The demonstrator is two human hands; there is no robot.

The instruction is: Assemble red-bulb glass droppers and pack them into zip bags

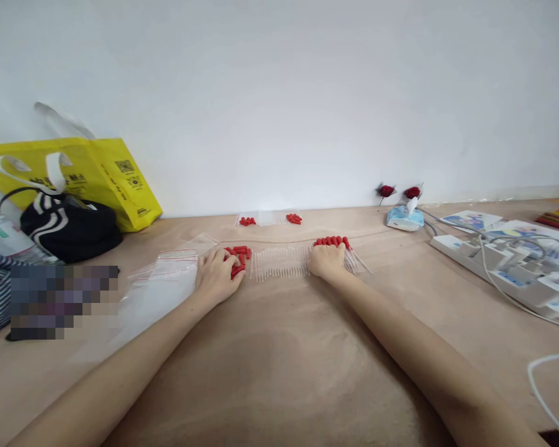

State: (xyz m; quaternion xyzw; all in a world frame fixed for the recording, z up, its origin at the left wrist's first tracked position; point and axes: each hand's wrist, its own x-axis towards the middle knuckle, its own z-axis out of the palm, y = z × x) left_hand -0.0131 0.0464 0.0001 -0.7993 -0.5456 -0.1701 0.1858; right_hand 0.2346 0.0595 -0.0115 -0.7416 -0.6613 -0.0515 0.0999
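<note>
A row of thin pale sticks (282,262) lies side by side on the wooden table (279,360). My left hand (217,273) rests at the row's left end, its bent fingers on a small pile of red pieces (241,253); whether it pinches one cannot be made out. At the row's right end is my right hand (327,259), its fingers curled closed over the sticks. Just beyond its knuckles several red tips (338,241) stand in a line, with sticks showing to the right. What its fingers hold is hidden.
Clear plastic bags (168,282) lie left of my left hand. Two small bags with red pieces (294,218) are near the wall. A yellow bag (121,180) and black pouch (74,226) stand left; wipes (405,218), roses (412,192) and power strips (507,267) are right.
</note>
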